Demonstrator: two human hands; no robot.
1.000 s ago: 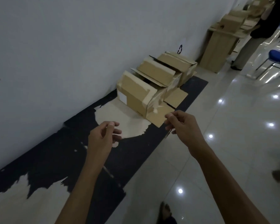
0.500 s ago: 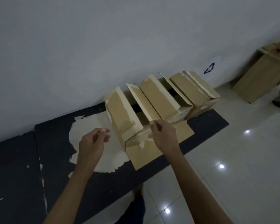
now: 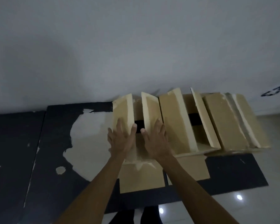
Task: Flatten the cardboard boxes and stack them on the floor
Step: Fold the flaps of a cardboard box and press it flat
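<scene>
Head view, sole camera. Item: three cardboard boxes in a row against the wall [image 3: 136,46], all still standing, none flattened. Near box [image 3: 137,113], leftmost: top flaps raised and parted, a dark gap showing between them; its front flap [image 3: 141,178] lies folded out flat on the mat. Left hand [image 3: 120,140]: fingers straight and spread, palm laid on the outer face of the left flap [image 3: 123,110], thumb at the flap's inner edge; it holds nothing. Right hand [image 3: 155,141]: likewise flat and spread, laid on the right flap [image 3: 150,110], thumb toward the gap. Placement reads as a two-handed purchase on the opened top, likely to spread or press the flaps so the walls can fold down. Middle box [image 3: 173,122], touching the near one: flaps up, interior dark. Far box [image 3: 233,120], rightmost: top closed, a tape strip running along its seam. Support: dark mat [image 3: 233,172], worn through to pale patches at left, laid on glossy tiled floor [image 3: 273,199]. No flattened stack is in view; the task stands at its start. A recycling mark [image 3: 272,91] is on the wall, right.
</scene>
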